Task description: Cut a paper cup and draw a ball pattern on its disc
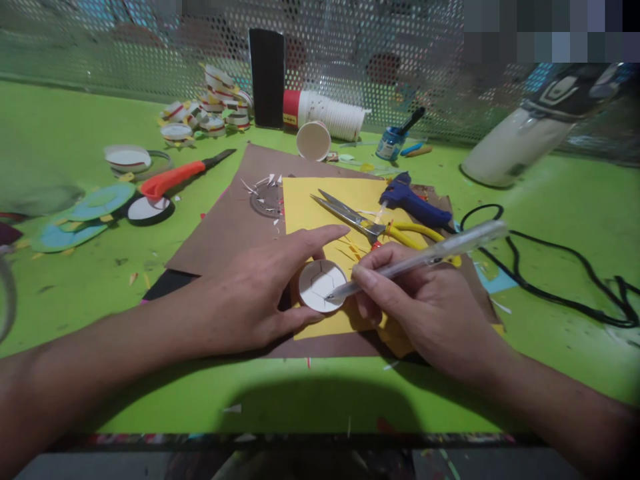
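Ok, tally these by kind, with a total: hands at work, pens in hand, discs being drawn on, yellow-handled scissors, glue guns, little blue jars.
Hands: 2 (left hand, right hand)
Pen: 1
White disc: 1
Yellow-handled scissors: 1
Blue glue gun: 1
Blue jar: 1
Total: 7

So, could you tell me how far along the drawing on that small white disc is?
It looks partly done: dark lines form an angular outline on the white disc. In hand, the left hand steadies the disc while the right hand holds the pen at its lower part. The shapes are unfilled, so more lines or shading may be left; I can't tell how much.
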Demonstrator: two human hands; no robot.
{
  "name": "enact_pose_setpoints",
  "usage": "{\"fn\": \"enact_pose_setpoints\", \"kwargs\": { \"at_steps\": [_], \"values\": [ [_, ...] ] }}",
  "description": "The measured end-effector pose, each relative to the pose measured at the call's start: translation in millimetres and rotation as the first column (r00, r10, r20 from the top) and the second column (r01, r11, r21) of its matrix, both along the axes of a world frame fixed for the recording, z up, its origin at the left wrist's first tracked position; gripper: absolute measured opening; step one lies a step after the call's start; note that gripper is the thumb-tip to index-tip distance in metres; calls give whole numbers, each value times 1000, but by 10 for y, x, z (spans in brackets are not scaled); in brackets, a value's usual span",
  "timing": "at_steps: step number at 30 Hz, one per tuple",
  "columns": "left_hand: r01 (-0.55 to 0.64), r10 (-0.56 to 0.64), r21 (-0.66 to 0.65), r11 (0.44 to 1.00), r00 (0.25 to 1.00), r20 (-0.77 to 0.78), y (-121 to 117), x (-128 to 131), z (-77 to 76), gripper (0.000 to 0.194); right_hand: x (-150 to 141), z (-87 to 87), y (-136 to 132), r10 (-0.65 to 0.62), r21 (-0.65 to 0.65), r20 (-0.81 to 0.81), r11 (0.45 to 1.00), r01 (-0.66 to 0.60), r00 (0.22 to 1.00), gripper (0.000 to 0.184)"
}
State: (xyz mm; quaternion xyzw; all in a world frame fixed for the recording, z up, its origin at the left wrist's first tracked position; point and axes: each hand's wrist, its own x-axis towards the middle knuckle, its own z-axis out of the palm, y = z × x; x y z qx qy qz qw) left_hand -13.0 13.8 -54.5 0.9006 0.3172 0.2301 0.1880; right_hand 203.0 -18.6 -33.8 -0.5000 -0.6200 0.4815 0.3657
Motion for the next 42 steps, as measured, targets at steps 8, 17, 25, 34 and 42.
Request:
{"fn": "enact_pose_setpoints", "kwargs": {
  "at_steps": [8, 17, 25, 34, 42],
  "values": [
    [-2, 1, 23, 1000, 1000, 18, -13, 7, -12, 71, 7, 7, 1, 18, 32, 67, 999, -20, 998, 20],
    [4, -4, 45, 999, 1000, 9, 3, 0, -18, 72, 22, 25, -5, 66, 72, 119, 995, -75, 991, 21],
    [19, -21, 52, 998, 999, 31, -7, 13, -3, 70, 39, 0, 5, 24, 77, 88, 997, -30, 996, 22],
    [10, -12, 47, 999, 999, 35, -13, 14, -8, 70, 29, -2, 1, 45, 71, 81, 996, -50, 996, 21],
    [33, -37, 78, 996, 998, 54, -11, 5, -20, 71, 22, 20, -9, 74, 35, 61, 997, -76, 995, 20]
  ]
}}
